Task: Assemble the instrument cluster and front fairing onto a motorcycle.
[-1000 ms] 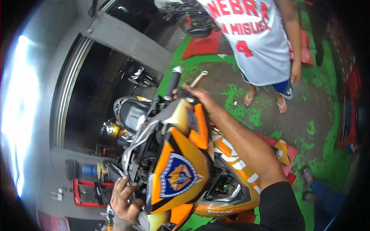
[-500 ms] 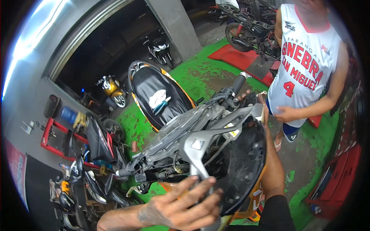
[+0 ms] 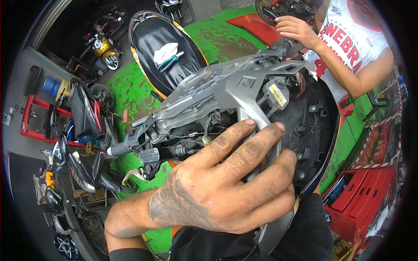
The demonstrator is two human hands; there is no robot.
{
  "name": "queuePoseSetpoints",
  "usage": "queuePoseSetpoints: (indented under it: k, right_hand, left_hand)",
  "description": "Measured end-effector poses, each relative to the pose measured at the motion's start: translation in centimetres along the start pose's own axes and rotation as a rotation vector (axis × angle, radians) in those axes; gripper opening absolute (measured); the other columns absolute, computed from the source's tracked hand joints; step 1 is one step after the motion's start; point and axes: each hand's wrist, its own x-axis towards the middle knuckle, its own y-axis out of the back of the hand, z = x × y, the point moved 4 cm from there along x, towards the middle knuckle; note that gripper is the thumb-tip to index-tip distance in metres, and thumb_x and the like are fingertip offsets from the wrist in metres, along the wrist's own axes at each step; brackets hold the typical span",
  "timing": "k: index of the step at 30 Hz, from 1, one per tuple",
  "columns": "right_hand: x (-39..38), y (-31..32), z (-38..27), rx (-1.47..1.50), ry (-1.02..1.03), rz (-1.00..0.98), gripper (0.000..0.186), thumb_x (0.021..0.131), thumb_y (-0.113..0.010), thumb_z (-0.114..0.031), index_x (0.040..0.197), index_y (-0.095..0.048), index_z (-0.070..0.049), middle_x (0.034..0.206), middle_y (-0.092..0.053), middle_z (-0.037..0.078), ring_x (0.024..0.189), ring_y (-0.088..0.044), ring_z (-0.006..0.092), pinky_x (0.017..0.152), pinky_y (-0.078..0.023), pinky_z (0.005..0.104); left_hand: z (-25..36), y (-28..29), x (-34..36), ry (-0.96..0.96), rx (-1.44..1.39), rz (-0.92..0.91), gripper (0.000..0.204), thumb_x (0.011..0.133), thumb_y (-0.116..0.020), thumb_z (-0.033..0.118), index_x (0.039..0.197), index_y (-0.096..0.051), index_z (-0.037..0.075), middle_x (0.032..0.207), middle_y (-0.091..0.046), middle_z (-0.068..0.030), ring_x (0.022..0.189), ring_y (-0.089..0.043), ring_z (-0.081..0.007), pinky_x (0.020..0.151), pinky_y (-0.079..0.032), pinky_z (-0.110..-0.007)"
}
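My left hand is closed round the lower arm of a grey Y-shaped trim piece on the front of a scooter, thumb hidden beneath. Behind the trim lies the black inner side of the front cowl. A patch of skin shows through a gap at the trim's upper right; it may be my right hand, whose fingers are hidden. Beside the trim sits a grey part with a yellow label. Exposed handlebar covers and wiring are left of my left hand.
Across the scooter at right, a person in a white jersey raises a hand by the far handlebar grip. The black seat holds a white cloth. A red tool cabinet stands right; parked motorcycles line the left.
My view has moved closer and shifted. My left hand stays on the trim and appears larger. My right forearm has gone out of sight. The other person's hand has risen from waist height.
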Motion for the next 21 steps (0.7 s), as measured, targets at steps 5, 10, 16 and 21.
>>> queuePoseSetpoints:
  k: [5,10,16,21]
  right_hand:
    - [-1.7,-0.4,0.5,-0.034,-0.010,0.037,0.048,0.109,-0.048,-0.040,0.132,-0.054,0.001,0.126,-0.063,0.021,0.124,-0.059,0.0409,0.107,-0.049,0.0555]
    - [0.0,-0.7,-1.5,-0.083,-0.014,0.040,0.048,0.109,-0.048,-0.039,0.132,-0.055,0.001,0.126,-0.064,0.021,0.124,-0.060,0.0401,0.107,-0.050,0.0548]
    - [1.0,-1.2,-2.2,-0.109,0.005,0.040,0.047,0.108,-0.048,-0.038,0.133,-0.055,0.001,0.126,-0.064,0.021,0.123,-0.060,0.0392,0.107,-0.050,0.0538]
    - [2.1,-2.0,-3.9,-0.136,0.047,0.031,0.047,0.108,-0.048,-0.038,0.133,-0.055,0.001,0.127,-0.064,0.020,0.123,-0.061,0.0384,0.107,-0.050,0.0530]
  left_hand:
    - [1.5,0.4,-1.0,0.026,-0.004,0.040,0.011,0.075,-0.073,0.018,0.076,-0.061,0.019,0.101,-0.071,-0.0011,0.104,-0.073,-0.0309,0.083,-0.064,-0.044]
    - [1.1,-0.9,0.2,0.084,0.042,0.187,0.013,0.068,-0.072,0.020,0.074,-0.061,0.017,0.099,-0.071,-0.0016,0.100,-0.073,-0.0295,0.079,-0.065,-0.040]
    - [1.4,-1.2,0.3,0.084,0.089,0.165,0.012,0.067,-0.070,0.018,0.074,-0.060,0.015,0.099,-0.071,-0.0030,0.101,-0.072,-0.0292,0.077,-0.064,-0.039]
    - [1.7,-0.6,0.3,0.046,0.137,0.099,0.012,0.069,-0.070,0.018,0.073,-0.059,0.015,0.100,-0.070,-0.0025,0.104,-0.072,-0.0289,0.082,-0.063,-0.038]
